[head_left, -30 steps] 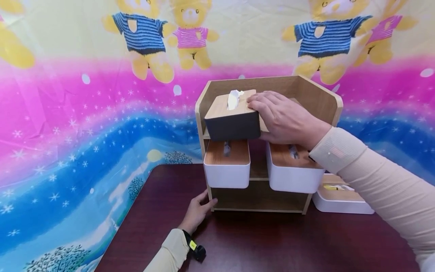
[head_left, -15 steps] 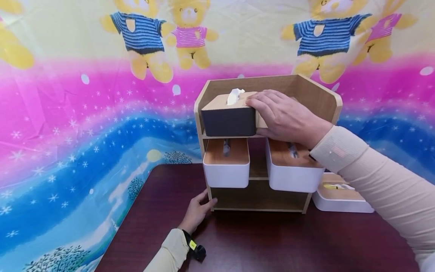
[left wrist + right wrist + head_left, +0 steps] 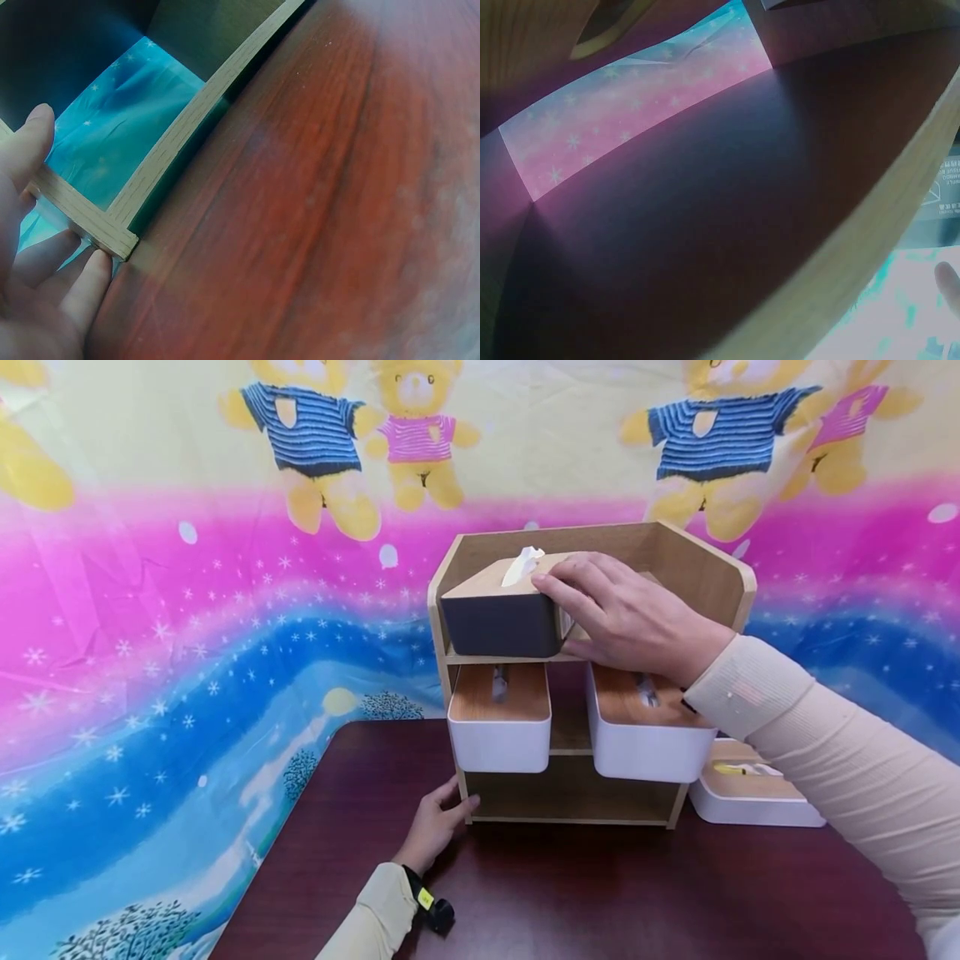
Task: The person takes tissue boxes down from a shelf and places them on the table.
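Observation:
A dark grey tissue box [image 3: 498, 627] with a light wooden lid and a white tissue sticking up sits at the left of the top level of a wooden shelf [image 3: 570, 818]. My right hand [image 3: 630, 614] grips its right end, fingers over the lid and thumb low at the side. Only a fingertip [image 3: 949, 289] shows at the edge of the right wrist view. Down low, my left hand [image 3: 433, 827] holds the shelf's left side panel by its front edge. In the left wrist view its thumb [image 3: 31, 146] lies on the inner side, the other fingers outside.
Two white tissue boxes, a left one [image 3: 500, 747] and a right one [image 3: 656, 756], jut from the middle level. A lower white tissue box [image 3: 757, 812] stands on the dark red table [image 3: 570, 893] to the right. A printed bear curtain [image 3: 150, 652] hangs behind.
The grey tissue box has gone from tilted over the top shelf's front edge to sitting slightly further left and back. My left hand has stayed on the side panel.

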### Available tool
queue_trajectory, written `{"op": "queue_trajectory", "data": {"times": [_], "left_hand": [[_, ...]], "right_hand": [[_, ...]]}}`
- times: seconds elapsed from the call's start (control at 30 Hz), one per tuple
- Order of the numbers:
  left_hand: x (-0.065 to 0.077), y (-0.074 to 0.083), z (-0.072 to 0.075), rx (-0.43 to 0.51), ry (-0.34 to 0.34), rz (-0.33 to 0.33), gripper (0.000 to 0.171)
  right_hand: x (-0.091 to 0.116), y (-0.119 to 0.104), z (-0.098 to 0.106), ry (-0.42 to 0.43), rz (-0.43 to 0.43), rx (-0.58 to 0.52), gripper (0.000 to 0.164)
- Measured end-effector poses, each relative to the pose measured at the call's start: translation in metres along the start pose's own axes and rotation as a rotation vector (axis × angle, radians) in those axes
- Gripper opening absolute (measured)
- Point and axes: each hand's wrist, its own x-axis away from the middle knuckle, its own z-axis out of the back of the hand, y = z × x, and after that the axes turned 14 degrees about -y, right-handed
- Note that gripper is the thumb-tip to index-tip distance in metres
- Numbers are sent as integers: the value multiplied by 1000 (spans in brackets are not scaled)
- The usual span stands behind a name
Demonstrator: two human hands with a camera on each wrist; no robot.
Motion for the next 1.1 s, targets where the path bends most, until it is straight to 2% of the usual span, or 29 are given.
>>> {"op": "queue_trajectory", "data": {"times": [0.27,0.57,0.87,1.1], "left_hand": [[-2,-2,0,-1,14,-2,61],[-19,-35,3,21,34,-2,62],[-19,-35,3,3,42,-14,71],[-19,-36,3,6,43,-12,69]], "right_hand": [[-2,0,2,55,38,53,84],[-2,-3,1,87,29,104,88],[-2,1,2,89,19,99,62],[0,3,1,73,7,97,59]]}}
